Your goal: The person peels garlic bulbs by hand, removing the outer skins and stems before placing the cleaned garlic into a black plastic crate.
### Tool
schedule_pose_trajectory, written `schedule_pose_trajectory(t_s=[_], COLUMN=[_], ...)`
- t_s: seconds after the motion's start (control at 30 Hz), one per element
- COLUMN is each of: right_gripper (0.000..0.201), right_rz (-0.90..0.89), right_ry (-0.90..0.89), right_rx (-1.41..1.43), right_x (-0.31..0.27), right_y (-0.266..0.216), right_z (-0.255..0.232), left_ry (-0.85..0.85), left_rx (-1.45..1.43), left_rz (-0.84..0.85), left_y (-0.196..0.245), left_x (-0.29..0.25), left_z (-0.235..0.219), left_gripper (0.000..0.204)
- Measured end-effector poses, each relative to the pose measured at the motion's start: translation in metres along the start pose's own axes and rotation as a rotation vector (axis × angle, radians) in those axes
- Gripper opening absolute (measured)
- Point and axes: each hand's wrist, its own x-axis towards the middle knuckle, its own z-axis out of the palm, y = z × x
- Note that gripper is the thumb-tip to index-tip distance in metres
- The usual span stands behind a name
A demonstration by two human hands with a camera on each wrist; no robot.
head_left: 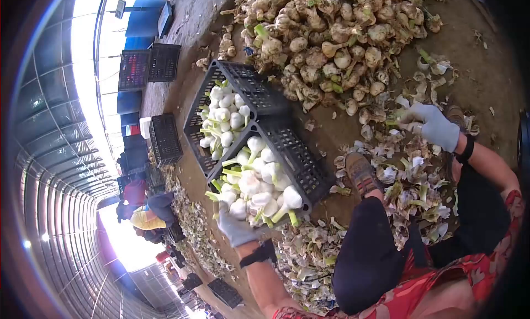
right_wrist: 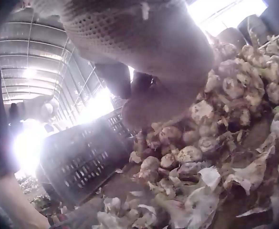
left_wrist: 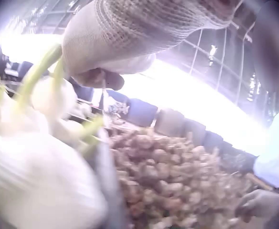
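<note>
My left hand (head_left: 236,226), in a pale knit glove, is at the near edge of a black crate filled with trimmed white garlic bulbs (head_left: 259,181) with short green stems. In the left wrist view its fingers are curled beside a garlic bulb (left_wrist: 56,98); I cannot tell whether they pinch a stem. My right hand (head_left: 430,126), gloved too, hovers over the loose garlic skins (head_left: 408,181) near the edge of a heap of untrimmed garlic (head_left: 331,43). Its fingers are loosely bent and no bulb shows in them.
A second black crate (head_left: 243,79) of white bulbs adjoins the first. My shoe (head_left: 361,173) stands among the skins. More dark crates (head_left: 165,139) stand farther off by blue barrels (head_left: 141,21). Other people (head_left: 149,211) work beside another line of skins.
</note>
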Motion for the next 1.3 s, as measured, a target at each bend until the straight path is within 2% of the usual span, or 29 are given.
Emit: schedule_pose_trajectory(t_s=[0.03, 0.07, 0.13, 0.17, 0.2, 0.23, 0.3, 0.37, 0.43, 0.5, 0.57, 0.6, 0.67, 0.8, 0.9, 0.93, 0.97, 1.0, 1.03, 1.1, 1.13, 1.17, 1.23, 1.3], right_gripper=[0.022, 0.021, 0.021, 0.022, 0.023, 0.024, 0.028, 0.023, 0.024, 0.024, 0.024, 0.030, 0.031, 0.032, 0.033, 0.033, 0.033, 0.045, 0.048, 0.053, 0.051, 0.049, 0.046, 0.036], right_rz=[-0.092, -0.034, -0.085, -0.096, -0.098, -0.093, -0.048, 0.003, 0.049, 0.124, 0.146, 0.176, 0.217, 0.217, 0.240, 0.252, 0.265, 0.366, 0.391, 0.428, 0.429, 0.392, 0.316, 0.349], right_ry=[0.000, -0.033, -0.059, -0.066, -0.061, -0.052, -0.063, -0.076, -0.078, -0.071, -0.044, -0.081, -0.085, -0.145, -0.154, -0.124, -0.097, -0.108, -0.080, -0.021, 0.022, 0.031, 0.042, 0.006], right_rx=[-0.020, 0.011, -0.036, -0.069, -0.070, -0.076, -0.081, -0.163, -0.151, -0.064, -0.036, -0.036, -0.040, -0.041, -0.065, -0.074, -0.085, 0.028, 0.124, 0.312, 0.243, 0.290, 0.389, 0.542], right_x=[-0.002, -0.002, 0.001, 0.000, -0.001, -0.002, -0.004, -0.008, -0.010, -0.013, -0.015, -0.014, -0.016, -0.019, -0.014, -0.012, -0.009, -0.002, 0.004, 0.020, 0.027, 0.032, 0.043, 0.047], right_y=[0.003, 0.000, -0.003, -0.002, 0.000, 0.002, 0.006, -0.003, 0.005, 0.007, 0.009, 0.009, 0.017, 0.021, 0.015, 0.009, 0.004, 0.002, 0.002, -0.003, -0.010, -0.015, -0.023, -0.036], right_z=[0.003, 0.003, 0.006, 0.005, 0.006, 0.008, 0.012, 0.010, 0.013, 0.008, 0.004, 0.000, 0.000, 0.005, 0.010, 0.010, 0.010, 0.008, 0.008, 0.008, 0.005, 0.001, -0.007, -0.016], left_ry=[-0.036, 0.066, 0.248, 0.263, 0.122, 0.148, -0.080, -0.460, -0.782, -0.982, -0.858, -0.879, -0.915, -0.871, -0.916, -0.924, -0.967, -0.989, -0.993, -1.106, -1.130, -1.147, -1.123, -1.077], left_rx=[-0.092, 0.027, 0.264, 0.206, 0.169, 0.302, 0.168, 0.149, 0.550, 0.843, 1.108, 1.182, 1.346, 1.265, 0.951, 0.736, 0.520, 0.297, 0.069, -0.001, 0.057, 0.115, 0.101, 0.096], left_rz=[-0.144, -0.003, 0.270, 0.330, 0.379, 0.493, 0.479, 0.196, 0.336, 0.548, 0.657, 0.694, 0.755, 0.720, 0.696, 0.387, 0.092, -0.201, -0.487, -0.435, -0.302, -0.166, -0.188, -0.212], left_y=[0.002, 0.003, -0.003, 0.012, 0.021, 0.029, 0.016, 0.007, -0.054, -0.150, -0.177, -0.187, -0.206, -0.225, -0.249, -0.265, -0.253, -0.224, -0.196, -0.156, -0.150, -0.143, -0.122, -0.114], left_x=[0.010, 0.011, 0.013, -0.007, -0.026, -0.055, -0.064, -0.116, -0.090, -0.065, -0.094, -0.097, -0.102, -0.106, -0.093, -0.084, -0.093, -0.111, -0.128, -0.156, -0.163, -0.166, -0.166, -0.165], left_z=[-0.018, -0.025, -0.023, 0.000, 0.022, 0.063, 0.107, 0.177, 0.215, 0.252, 0.281, 0.287, 0.295, 0.280, 0.254, 0.248, 0.250, 0.254, 0.258, 0.270, 0.275, 0.280, 0.285, 0.287], left_gripper=[0.030, 0.030, 0.033, 0.061, 0.062, 0.059, 0.054, 0.044, 0.027, 0.038, 0.030, 0.032, 0.032, 0.036, 0.046, 0.053, 0.054, 0.055, 0.056, 0.057, 0.057, 0.058, 0.052, 0.048])
